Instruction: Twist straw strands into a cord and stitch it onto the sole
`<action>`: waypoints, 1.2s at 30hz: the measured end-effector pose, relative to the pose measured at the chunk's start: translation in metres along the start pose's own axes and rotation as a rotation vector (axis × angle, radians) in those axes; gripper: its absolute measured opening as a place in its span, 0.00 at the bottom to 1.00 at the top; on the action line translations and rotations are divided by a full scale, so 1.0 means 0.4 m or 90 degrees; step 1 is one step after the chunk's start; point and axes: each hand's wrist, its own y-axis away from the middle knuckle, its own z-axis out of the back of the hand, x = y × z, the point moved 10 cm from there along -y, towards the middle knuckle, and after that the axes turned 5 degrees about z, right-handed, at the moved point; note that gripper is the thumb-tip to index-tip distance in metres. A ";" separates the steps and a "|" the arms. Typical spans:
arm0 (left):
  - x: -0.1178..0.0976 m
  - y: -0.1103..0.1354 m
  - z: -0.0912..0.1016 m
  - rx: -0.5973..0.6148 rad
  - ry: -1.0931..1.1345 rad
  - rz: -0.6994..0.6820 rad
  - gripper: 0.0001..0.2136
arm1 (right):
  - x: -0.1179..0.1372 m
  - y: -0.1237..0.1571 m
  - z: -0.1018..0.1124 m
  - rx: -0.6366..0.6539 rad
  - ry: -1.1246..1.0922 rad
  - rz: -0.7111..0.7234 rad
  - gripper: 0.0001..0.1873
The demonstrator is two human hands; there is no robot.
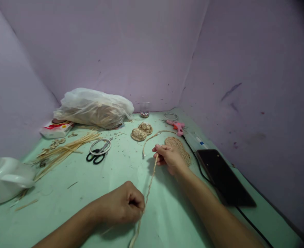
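Note:
A twisted length of straw-coloured fibre cord (150,186) runs taut between my two hands. My right hand (166,157) pinches its far end between thumb and fingers. Nearer to me, my left hand (131,204) is closed in a fist on the cord, and a loose, flatter tail hangs below it. Just behind my right hand lies a flat coiled oval of braided fibre (184,151), partly covered by the hand. Beyond, two small coiled fibre pieces (141,131) rest side by side. A curved loose piece of cord (148,138) lies between them and my right hand.
Black-handled scissors (96,156) lie under a pale ring (100,147) beside loose straw strips (64,150). A pink glue gun (177,126) with black cable sits at the back right. A dark tablet (225,175), white watering can (10,179) and filled plastic bag (95,108) stand around.

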 end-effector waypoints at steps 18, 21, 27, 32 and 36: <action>-0.040 -0.039 0.322 -0.415 -0.005 0.024 0.04 | 0.112 -0.136 0.125 -0.181 0.144 0.101 0.07; -0.057 -0.092 0.368 -0.458 0.029 0.030 0.04 | 0.129 -0.223 0.147 -0.224 0.261 0.086 0.08; 0.004 -0.182 0.371 -0.473 0.053 0.058 0.04 | 0.111 -0.325 0.173 -0.253 0.437 0.028 0.07; 0.064 -0.207 0.354 -0.457 0.060 0.077 0.04 | 0.098 -0.367 0.149 -0.224 0.476 0.001 0.14; 0.072 -0.199 0.357 -0.452 0.072 0.097 0.04 | 0.077 -0.382 0.134 -0.191 0.420 -0.016 0.10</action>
